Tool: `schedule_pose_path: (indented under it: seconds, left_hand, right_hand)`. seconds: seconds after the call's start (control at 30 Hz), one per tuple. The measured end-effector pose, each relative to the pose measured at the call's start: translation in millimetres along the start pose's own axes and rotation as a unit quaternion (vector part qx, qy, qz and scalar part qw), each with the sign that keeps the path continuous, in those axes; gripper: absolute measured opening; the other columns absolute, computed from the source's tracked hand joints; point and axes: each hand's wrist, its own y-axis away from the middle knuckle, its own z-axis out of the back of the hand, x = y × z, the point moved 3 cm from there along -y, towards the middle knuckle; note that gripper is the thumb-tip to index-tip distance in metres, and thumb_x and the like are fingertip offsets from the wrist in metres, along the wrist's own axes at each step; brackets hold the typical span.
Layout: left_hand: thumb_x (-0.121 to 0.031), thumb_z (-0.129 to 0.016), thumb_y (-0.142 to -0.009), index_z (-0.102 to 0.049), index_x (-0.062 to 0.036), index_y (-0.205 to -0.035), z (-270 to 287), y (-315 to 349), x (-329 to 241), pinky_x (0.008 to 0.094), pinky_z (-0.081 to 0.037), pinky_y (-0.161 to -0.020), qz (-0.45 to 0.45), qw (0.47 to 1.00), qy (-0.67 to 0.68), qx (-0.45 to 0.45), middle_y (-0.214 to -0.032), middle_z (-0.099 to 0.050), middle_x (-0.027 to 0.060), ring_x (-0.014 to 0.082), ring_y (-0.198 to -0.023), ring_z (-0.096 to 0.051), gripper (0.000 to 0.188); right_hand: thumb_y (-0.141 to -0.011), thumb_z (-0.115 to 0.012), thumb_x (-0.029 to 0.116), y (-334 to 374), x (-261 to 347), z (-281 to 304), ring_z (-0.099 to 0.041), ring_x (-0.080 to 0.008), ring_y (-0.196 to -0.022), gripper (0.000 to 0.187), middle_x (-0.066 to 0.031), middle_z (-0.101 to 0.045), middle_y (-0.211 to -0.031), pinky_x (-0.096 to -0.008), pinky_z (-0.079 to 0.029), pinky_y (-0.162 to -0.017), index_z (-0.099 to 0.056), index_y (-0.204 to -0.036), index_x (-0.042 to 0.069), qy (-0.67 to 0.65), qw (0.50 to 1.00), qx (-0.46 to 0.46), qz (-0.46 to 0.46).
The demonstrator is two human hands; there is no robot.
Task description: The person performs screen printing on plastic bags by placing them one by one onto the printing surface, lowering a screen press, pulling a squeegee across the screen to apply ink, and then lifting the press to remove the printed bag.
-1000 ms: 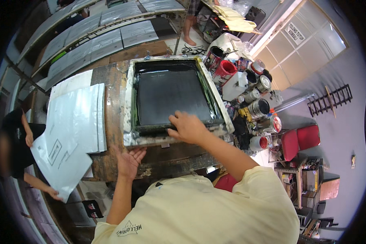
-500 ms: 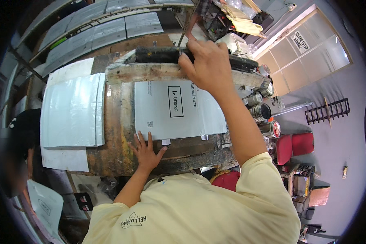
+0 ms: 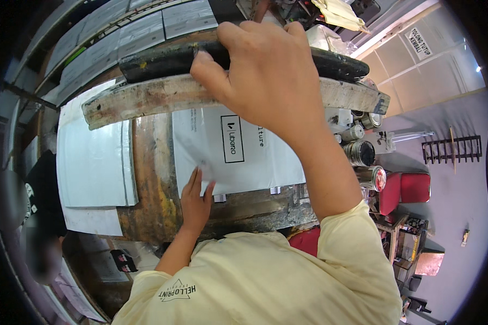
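Observation:
My right hand is wrapped over a long black ink-stained bar and the worn wooden frame edge beside it, holding both raised above the table. Below them a white plastic bag, printed with a black logo box, lies on the stained work board. My left hand reaches over the bag's near-left part. Its fingers are stretched out and somewhat blurred, with the thumb apart from them. What the fingertips touch is hard to make out.
A stack of white bags lies to the left on the table. Paint cans line the right side. Printed white bags fill a rack at the far side. Another person is at the far left.
The frame edge and black bar have come up closer to me in my right hand. My left hand has moved a little up onto the bag, its fingers nearer together.

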Motion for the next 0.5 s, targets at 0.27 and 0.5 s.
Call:
schedule_pose_path:
  seconds: [0.27,0.5]
  left_hand:
    - [0.002,-0.065,-0.094,-0.064,0.0023,-0.134,48.1,-14.9,-19.9,0.0328,-0.059,-0.075,-0.043,0.972,0.111,-0.201,-0.131,-0.066,0.0229,0.0213,-0.093,-0.072,0.040]
    - [0.007,-0.061,-0.090,-0.062,0.0017,-0.137,127.8,15.7,104.1,0.0242,-0.051,-0.065,0.081,0.933,0.214,-0.277,-0.107,-0.071,0.0094,0.0095,-0.076,-0.062,0.047]
  right_hand:
    - [-0.088,-0.065,0.039,15.5,9.9,-1.3,-0.065,-0.0324,-0.082,0.035,-0.0135,-0.067,-0.080,-0.0459,-0.043,-0.078,-0.070,-0.092,0.005,0.005,0.999,-0.039,0.026]
    - [-0.088,-0.063,0.039,31.3,24.0,2.9,-0.067,-0.0322,-0.088,0.035,-0.0127,-0.068,-0.085,-0.0475,-0.041,-0.085,-0.070,-0.086,0.005,0.017,1.000,-0.006,-0.014]
